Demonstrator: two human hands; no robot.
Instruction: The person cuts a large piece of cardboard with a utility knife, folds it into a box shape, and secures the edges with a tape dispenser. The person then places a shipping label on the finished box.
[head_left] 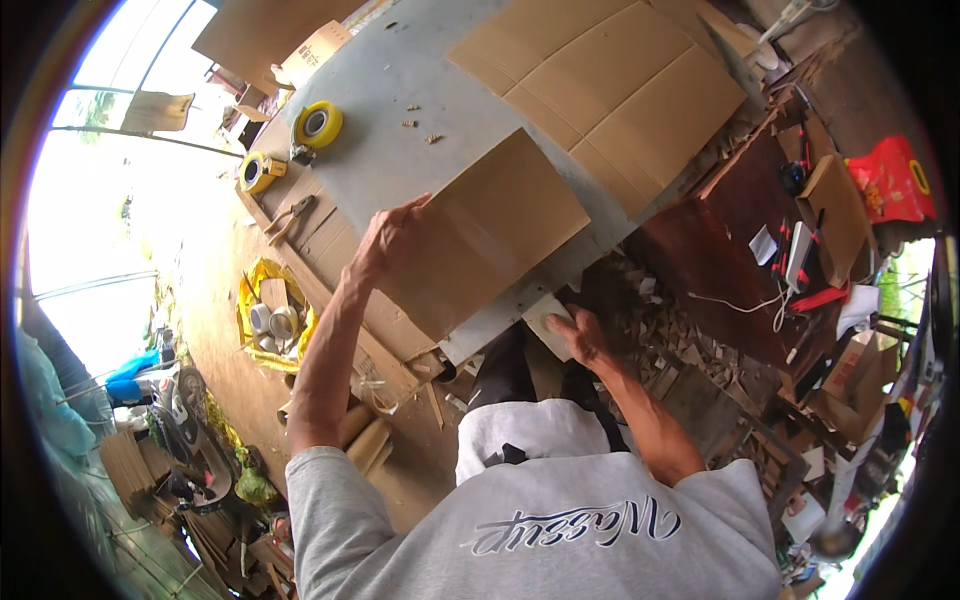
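A smooth brown rectangular panel point(485, 235), of cardboard or thin board, lies slanted over the near edge of the grey worktop point(375, 130). At the panel's left corner is my left hand point(393, 232), its fingers closed over the edge. My right hand point(582, 338) is lower, just off the worktop's front edge, with the thumb on top of a pale flat block point(547, 325). The fingers under that block are hidden. The block sits close to the panel's near right side, and I cannot tell whether it touches the worktop.
Large folded cardboard point(620, 90) covers the far right of the worktop. Rolls of yellow tape point(318, 124), pliers point(292, 218) and small brass-coloured pieces point(432, 139) lie on the left. A yellow bag point(262, 300) holds more rolls below. Wood scraps point(690, 350) litter the floor at right.
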